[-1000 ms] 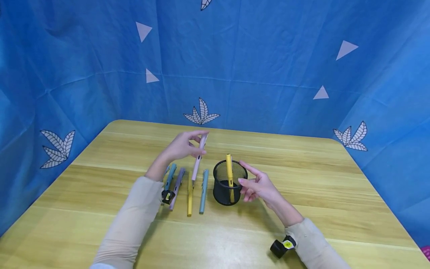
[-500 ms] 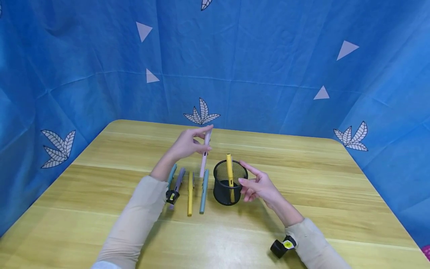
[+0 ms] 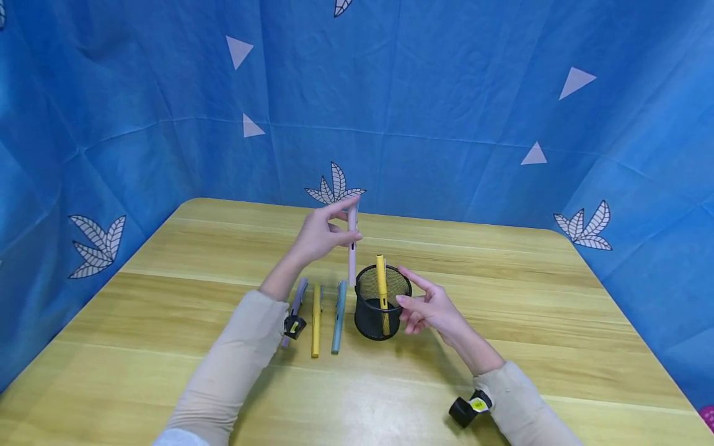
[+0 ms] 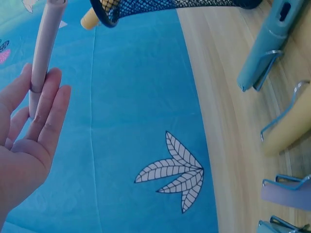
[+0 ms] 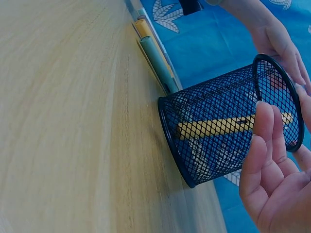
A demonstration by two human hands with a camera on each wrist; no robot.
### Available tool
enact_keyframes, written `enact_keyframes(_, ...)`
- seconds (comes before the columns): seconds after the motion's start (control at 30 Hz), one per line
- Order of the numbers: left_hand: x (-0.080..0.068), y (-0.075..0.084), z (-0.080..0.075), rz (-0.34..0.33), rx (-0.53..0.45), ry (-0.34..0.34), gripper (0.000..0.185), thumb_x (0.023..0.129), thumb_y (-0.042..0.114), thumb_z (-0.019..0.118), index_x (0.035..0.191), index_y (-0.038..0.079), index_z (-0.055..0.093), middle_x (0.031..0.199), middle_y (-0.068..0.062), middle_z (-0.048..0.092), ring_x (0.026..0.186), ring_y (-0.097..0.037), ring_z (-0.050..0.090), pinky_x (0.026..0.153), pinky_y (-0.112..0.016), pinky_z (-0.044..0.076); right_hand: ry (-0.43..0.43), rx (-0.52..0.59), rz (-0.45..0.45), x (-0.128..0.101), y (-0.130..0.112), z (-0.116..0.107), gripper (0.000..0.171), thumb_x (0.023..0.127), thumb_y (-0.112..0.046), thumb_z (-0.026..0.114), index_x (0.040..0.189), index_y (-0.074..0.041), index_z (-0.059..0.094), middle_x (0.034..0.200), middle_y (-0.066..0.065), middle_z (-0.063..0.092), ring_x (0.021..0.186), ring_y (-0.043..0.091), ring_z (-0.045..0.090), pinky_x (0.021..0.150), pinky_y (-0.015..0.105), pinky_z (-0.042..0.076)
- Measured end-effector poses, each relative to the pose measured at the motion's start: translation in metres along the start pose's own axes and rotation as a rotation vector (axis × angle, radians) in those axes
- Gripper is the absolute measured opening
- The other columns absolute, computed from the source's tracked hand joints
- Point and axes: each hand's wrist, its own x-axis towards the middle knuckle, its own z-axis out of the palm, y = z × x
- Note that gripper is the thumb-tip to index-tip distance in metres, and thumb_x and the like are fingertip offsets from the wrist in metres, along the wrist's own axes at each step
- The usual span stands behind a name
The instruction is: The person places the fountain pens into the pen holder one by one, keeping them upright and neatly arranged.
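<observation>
Pink pen (image 3: 352, 263) pinched by left hand (image 3: 323, 236); mesh cup (image 3: 369, 323), yellow pen (image 3: 382, 279) inside, gripped by right hand (image 3: 432, 308), away from table (image 3: 535, 310) edges.

Makeshift booth, apparently: blue leaf-print cloth walls (image 3: 435, 80), wooden table (image 3: 513, 285).

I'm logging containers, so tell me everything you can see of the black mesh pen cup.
The pen cup is a round, open cylinder of black, apparently metal mesh, with solid bands at rim and base. It stands upright on the wooden table, right of the teal pen. One yellow pen leans inside, poking above the rim. The right hand holds its rim with thumb and forefinger; whether the lilac pen touches it is unclear.
</observation>
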Motion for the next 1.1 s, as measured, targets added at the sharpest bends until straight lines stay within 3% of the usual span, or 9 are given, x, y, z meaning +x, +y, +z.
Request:
enact_keyframes(0.3, 0.005, -0.002, 0.011, 0.08, 0.003, 0.065, 0.066, 0.075, -0.001, 0.07, 0.133, 0.016, 0.044, 0.099, -0.018, 0.056, 0.055, -0.021, 0.061, 0.058, -0.034, 0.052, 0.009, 0.0, 0.012, 0.0, 0.0, 0.0, 0.068, 0.085, -0.019, 0.062, 0.142, -0.021, 0.026, 0.063, 0.011, 0.061, 0.045, 0.015, 0.057, 0.043, 0.025, 0.047)
enact_keyframes(0.67, 0.006, 0.005, 0.025, 0.115, -0.002, 0.117, 0.065, 0.075, 0.001, 0.07, 0.133, 0.015, 0.044, 0.098, -0.015, 0.058, 0.061, -0.019, 0.062, 0.058, -0.03, 0.052, -0.02, 0.006, -0.008, 0.0, 0.0, -0.001, 0.068, 0.086, -0.017, 0.06, 0.143, -0.016, 0.022, 0.063, 0.011, 0.061, 0.045, 0.014, 0.057, 0.044, 0.025, 0.047)
enact_keyframes(1.1, 0.002, 0.005, 0.041, 0.281, 0.116, 0.157, 0.063, 0.075, 0.003, 0.07, 0.132, 0.009, 0.044, 0.097, -0.013, 0.059, 0.056, -0.014, 0.061, 0.055, -0.023, 0.05, -0.026, 0.015, -0.01, -0.001, 0.0, -0.002, 0.066, 0.087, -0.016, 0.059, 0.143, -0.017, 0.023, 0.063, 0.01, 0.062, 0.045, 0.014, 0.058, 0.044, 0.024, 0.047)
